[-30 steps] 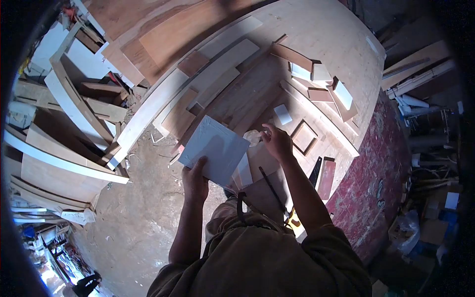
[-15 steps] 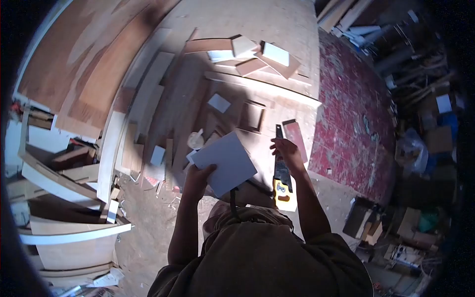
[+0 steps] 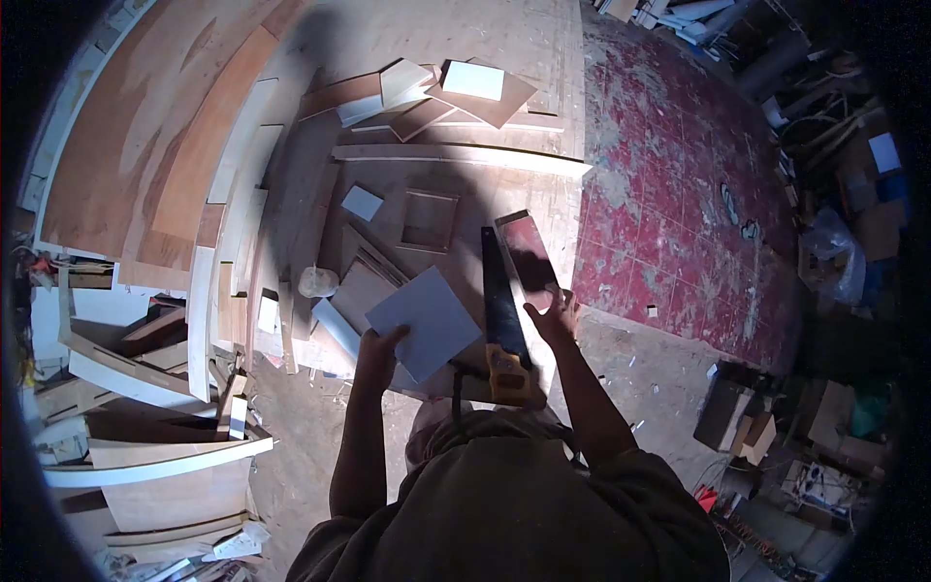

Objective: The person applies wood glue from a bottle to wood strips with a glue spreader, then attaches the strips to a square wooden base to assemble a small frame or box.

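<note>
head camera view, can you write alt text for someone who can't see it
A person's left hand holds a pale square panel while the right hand hovers open beside a hand saw lying on a workbench strewn with wood offcuts.

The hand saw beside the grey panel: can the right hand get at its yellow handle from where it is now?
Probably yes. The right hand is open, just right of the hand saw, and nothing lies between it and the handle. The left hand holds the grey panel clear of it.
</note>
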The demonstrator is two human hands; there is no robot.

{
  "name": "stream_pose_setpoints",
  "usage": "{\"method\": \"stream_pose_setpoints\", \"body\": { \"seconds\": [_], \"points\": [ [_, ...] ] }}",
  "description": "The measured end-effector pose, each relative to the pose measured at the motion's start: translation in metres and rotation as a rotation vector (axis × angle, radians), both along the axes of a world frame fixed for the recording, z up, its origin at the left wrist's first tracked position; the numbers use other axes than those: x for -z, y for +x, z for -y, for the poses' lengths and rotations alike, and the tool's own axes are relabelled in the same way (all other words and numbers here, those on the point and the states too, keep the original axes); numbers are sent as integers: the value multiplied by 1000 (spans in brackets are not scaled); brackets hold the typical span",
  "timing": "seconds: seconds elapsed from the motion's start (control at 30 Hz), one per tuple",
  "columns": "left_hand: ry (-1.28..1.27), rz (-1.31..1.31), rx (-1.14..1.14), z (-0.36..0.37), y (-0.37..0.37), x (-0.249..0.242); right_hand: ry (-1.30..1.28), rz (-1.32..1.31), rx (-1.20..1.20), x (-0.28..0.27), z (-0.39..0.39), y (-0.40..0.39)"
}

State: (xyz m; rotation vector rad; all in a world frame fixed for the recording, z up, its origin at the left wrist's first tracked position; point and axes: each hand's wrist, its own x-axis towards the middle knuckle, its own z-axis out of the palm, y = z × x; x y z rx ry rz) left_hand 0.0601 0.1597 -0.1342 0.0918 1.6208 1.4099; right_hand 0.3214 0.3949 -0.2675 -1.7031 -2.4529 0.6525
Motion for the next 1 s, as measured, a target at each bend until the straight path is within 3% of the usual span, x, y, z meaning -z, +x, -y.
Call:
{"method": "stream_pose_setpoints", "body": {
  "seconds": [0.07, 0.2, 0.37, 0.53, 0.63, 0.7, 0.73, 1.0],
  "points": [
    [-27, 40, -32, -5, 13, 5, -3, 44, 79, -30, -7, -16],
    [-26, -76, -83, -9, 37, 7, -29, 146, -16, -19, -26, -29],
    [42, 35, -313, 2, 48, 6, 23, 161, -33, -13, -24, -34],
    [104, 85, -481, 42, 31, 14, 135, -71, 25, -19, -14, -40],
    [184, 95, -552, 71, 9, 14, 215, -213, -132, -16, -4, -41],
    [161, 75, -592, 90, -9, 12, 239, -418, -465, -22, 9, -48],
    [129, 67, -617, 99, -18, 7, 127, -452, -518, -26, 19, -54],
    [228, 20, -754, 156, -60, -7, -16, -340, -904, -41, 94, -164]
  ]
}}
